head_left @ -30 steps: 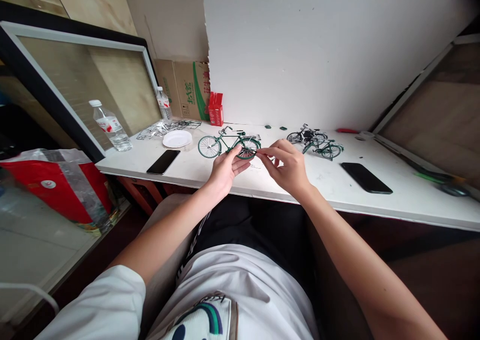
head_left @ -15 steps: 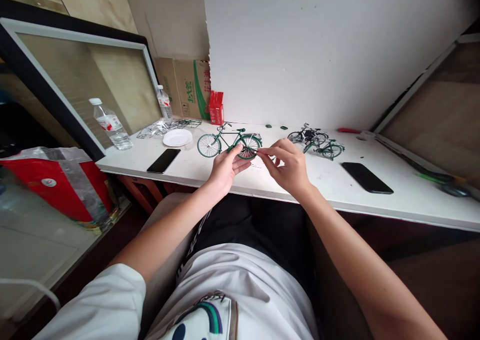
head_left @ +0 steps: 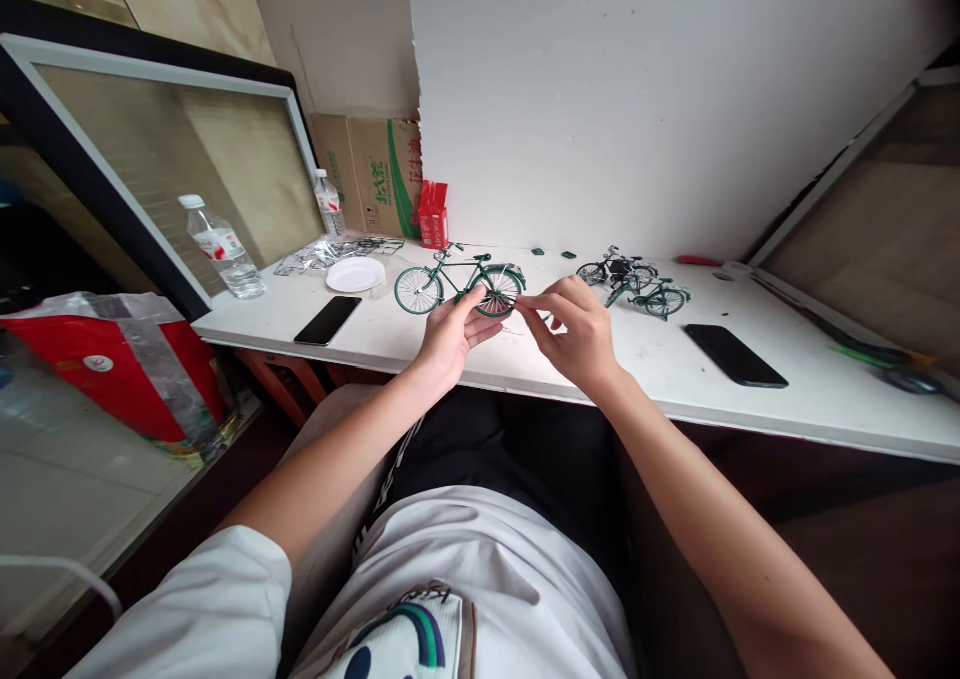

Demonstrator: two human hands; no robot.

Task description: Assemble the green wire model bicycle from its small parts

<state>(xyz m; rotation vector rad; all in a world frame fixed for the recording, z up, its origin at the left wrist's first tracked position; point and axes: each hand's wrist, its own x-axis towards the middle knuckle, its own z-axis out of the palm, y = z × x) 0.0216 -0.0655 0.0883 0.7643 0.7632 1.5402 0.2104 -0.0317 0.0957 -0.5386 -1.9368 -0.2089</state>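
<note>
A small green model bicycle [head_left: 448,281] is upright above the white table, its front wheel to the left. My left hand [head_left: 452,337] grips it low down, with the thumb near the rear wheel and the other fingers behind and below. At the rear wheel's right edge, the thumb and forefinger of my right hand [head_left: 570,327] are pinched together; whatever they hold is too small to make out. Beyond my right hand stand a black model bicycle [head_left: 615,266] and another green model bicycle [head_left: 661,299].
The white table [head_left: 360,344] bears a phone [head_left: 328,320] and a white plate [head_left: 355,275] at left, and a black phone [head_left: 735,355] at right. Bottles [head_left: 225,249], a red box [head_left: 433,215] and a cardboard box [head_left: 375,179] stand behind. A white board [head_left: 637,109] rises at the back.
</note>
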